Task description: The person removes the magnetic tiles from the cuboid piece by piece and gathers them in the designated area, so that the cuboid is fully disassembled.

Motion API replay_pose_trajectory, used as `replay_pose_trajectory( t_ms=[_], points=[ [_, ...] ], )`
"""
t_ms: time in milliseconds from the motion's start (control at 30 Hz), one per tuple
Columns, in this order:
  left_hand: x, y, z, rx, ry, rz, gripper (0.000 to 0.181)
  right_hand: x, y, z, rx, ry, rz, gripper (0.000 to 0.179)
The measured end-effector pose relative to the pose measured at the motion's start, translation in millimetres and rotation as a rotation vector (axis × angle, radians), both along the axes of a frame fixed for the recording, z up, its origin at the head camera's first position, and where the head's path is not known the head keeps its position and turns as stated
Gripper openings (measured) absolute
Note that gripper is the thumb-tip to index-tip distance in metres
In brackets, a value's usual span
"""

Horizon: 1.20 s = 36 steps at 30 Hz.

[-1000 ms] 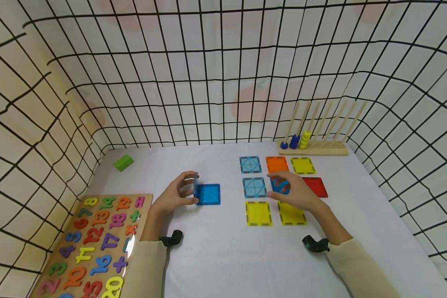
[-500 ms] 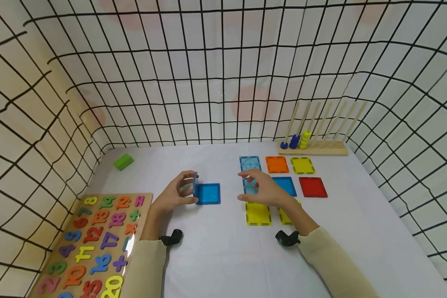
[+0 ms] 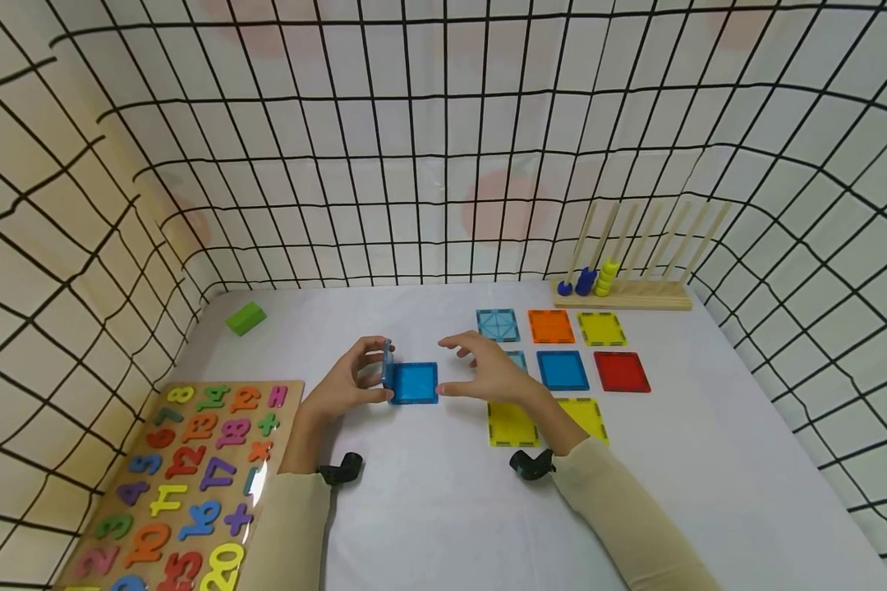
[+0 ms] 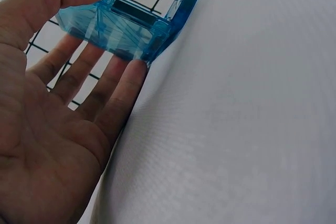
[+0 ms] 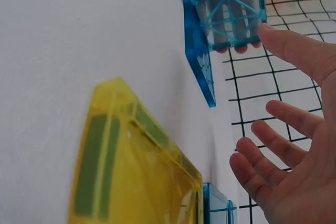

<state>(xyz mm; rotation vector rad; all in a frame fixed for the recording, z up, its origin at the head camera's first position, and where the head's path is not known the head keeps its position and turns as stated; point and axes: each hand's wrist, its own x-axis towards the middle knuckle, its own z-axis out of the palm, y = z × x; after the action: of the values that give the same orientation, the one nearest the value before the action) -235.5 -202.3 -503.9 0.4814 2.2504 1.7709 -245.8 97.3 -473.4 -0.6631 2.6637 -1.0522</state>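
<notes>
My left hand (image 3: 340, 382) holds a light-blue see-through magnetic tile (image 5: 231, 17) upright, thumb at one side edge and fingers at the other. That tile stands at the left edge of a darker blue tile (image 3: 415, 383) lying flat on the white cloth. Just right of the flat tile hovers my right hand (image 3: 491, 373), thumb and fingers spread apart with nothing between them. Beneath the right hand and wrist, a second light-blue tile (image 3: 518, 359) and two yellow tiles (image 3: 508, 425) are partly covered.
Blue (image 3: 562, 370), red (image 3: 621, 372), orange (image 3: 550, 327), yellow (image 3: 601, 328) and light-blue (image 3: 498, 325) tiles lie to the right. A peg rack (image 3: 621, 297) stands at the back right. A number board (image 3: 181, 484) lies left, a green block (image 3: 246, 318) behind it. Black wire mesh (image 3: 443, 156) surrounds the table.
My right hand has moved left, from above the blue tile on the right to beside the flat blue tile. The left hand keeps holding the upright tile in place.
</notes>
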Motion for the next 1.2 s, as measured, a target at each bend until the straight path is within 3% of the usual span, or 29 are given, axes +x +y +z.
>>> replay_pose_trajectory(
  t_ms=[533, 967, 1200],
  points=[
    [1.7, 1.7, 1.4, 0.005, -0.004, 0.000, 0.083, -5.5, -21.4, -8.9, 0.010, -0.020, 0.084, 0.080],
    [1.8, 3.1, -1.0, 0.010, 0.016, 0.004, 0.084, -6.3, -45.3, -8.3, 0.174, 0.022, 0.141, 0.089],
    [0.2, 3.9, -1.4, 0.013, 0.033, 0.005, 0.085, -5.4, -53.4, -8.2, 0.241, 0.062, 0.112, 0.085]
  ],
)
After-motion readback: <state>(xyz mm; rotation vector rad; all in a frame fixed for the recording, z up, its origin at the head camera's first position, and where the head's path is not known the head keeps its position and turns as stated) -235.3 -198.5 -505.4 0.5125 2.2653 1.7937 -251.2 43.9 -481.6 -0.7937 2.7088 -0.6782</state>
